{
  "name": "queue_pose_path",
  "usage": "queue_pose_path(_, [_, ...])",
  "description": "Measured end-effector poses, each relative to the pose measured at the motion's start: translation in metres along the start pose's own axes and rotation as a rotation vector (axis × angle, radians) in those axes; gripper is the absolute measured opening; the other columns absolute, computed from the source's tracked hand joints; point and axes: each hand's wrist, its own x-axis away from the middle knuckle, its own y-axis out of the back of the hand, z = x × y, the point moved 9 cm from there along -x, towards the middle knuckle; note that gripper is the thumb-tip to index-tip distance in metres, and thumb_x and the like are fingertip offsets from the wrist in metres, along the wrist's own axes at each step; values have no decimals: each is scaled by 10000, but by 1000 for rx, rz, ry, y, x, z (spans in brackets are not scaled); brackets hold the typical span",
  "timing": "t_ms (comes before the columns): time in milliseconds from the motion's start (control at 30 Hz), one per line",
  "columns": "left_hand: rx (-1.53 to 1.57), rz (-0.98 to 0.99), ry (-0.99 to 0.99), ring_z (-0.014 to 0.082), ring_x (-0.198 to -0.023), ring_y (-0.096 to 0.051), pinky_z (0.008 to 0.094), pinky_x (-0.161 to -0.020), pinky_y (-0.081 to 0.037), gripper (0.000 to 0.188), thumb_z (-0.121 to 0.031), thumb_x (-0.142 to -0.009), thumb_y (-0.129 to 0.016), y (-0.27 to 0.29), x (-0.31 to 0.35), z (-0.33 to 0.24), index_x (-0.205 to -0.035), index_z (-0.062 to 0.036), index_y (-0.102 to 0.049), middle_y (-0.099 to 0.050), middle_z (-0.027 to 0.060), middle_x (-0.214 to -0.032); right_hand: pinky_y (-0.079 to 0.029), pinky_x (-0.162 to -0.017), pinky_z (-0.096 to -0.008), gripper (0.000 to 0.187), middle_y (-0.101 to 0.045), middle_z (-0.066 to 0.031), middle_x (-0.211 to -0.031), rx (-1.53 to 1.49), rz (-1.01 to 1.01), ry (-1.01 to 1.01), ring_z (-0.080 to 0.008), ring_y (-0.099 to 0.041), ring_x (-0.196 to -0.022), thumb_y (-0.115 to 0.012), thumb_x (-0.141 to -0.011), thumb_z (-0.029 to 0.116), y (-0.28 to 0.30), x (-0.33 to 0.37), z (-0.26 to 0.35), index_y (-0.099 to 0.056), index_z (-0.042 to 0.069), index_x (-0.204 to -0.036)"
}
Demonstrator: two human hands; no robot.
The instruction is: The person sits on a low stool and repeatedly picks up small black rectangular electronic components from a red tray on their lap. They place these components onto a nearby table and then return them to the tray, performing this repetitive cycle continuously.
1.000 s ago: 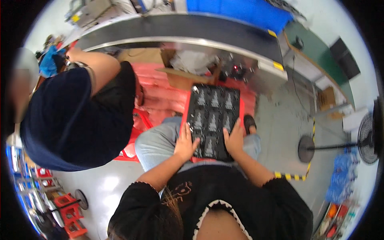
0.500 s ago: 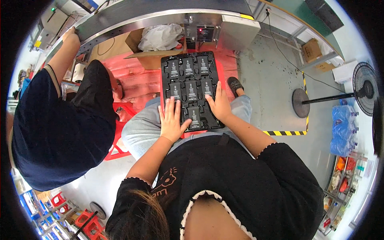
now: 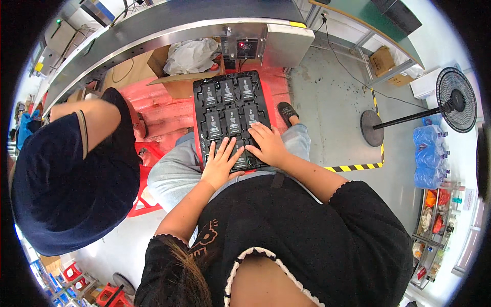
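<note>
A black moulded tray (image 3: 200, 110) lies in front of my lap on a red support (image 3: 268, 102), whose edges show along both sides. Flat dark batteries (image 3: 231, 121) with pale print sit in several of its pockets. My left hand (image 3: 221, 162) rests over the near left part of the tray, its fingers spread. On the near right part lies my right hand (image 3: 269, 146), also open, fingertips on or just above the batteries there. Both hands partly hide the nearest row.
A dark conveyor belt (image 3: 220, 14) runs across the far side, with a control box (image 3: 287, 46) below it. Beneath stands a carton (image 3: 179, 84) with plastic bags. A co-worker (image 3: 76, 189) sits close on my left; a floor fan (image 3: 371, 128) stands at right.
My right hand has moved left and nearer over the batteries. My left hand has shifted slightly, its fingers reaching further inward. The co-worker's arm has drawn back from the conveyor.
</note>
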Motion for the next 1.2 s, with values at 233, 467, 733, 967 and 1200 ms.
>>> queue_pose_path(233, [-73,19,-32,328,-1459,-151,602,-1141,-127,848,-651,-794,-566,-4,0,-2,-1487,-225,-329,-196,82,-1584,-331,-1033,-531,522,-448,-158,-1428,95,-135,24,-346,-378,-1334,-608,-866,344,0,-35,-23,-561,18,-1270])
queue_pose_path(467, [34,-102,30,349,-1454,-160,653,-1114,-94,852,-676,-761,-591,19,0,3,-1469,-254,-376,-186,137,-1579,-350,-1037,-514,559,-364,-143,-1496,149,-145,52,-336,-289,-1402,-533,-934,357,-8,-26,-23,-464,21,-1375])
queue_pose_path(733, [89,-66,289,391,-1459,-120,661,-1106,-96,712,-582,-868,-530,8,7,30,-1481,-262,-358,-156,199,-1576,-421,-995,-457,561,-378,-139,-1490,151,-163,54,-330,-315,-1392,-537,-934,369,-9,-26,-23,-468,23,-1370])
queue_pose_path(967, [188,-40,318,358,-1449,-156,661,-1098,-149,702,-613,-869,-512,13,9,35,-1470,-281,-365,-195,161,-1565,-409,-1018,-492,569,-392,-181,-1465,218,-3,2,-369,-339,-1369,-566,-916,343,-9,-36,-15,-468,-9,-1352])
queue_pose_path(1200, [225,-438,657,345,-1450,-196,639,-1124,-91,628,-452,-842,-633,67,54,109,-1397,-199,-484,-270,138,-1553,-438,-977,-482,568,-531,-216,-1285,181,694,-102,-380,-491,-1219,-619,-872,450,22,-79,-21,-549,79,-1295])
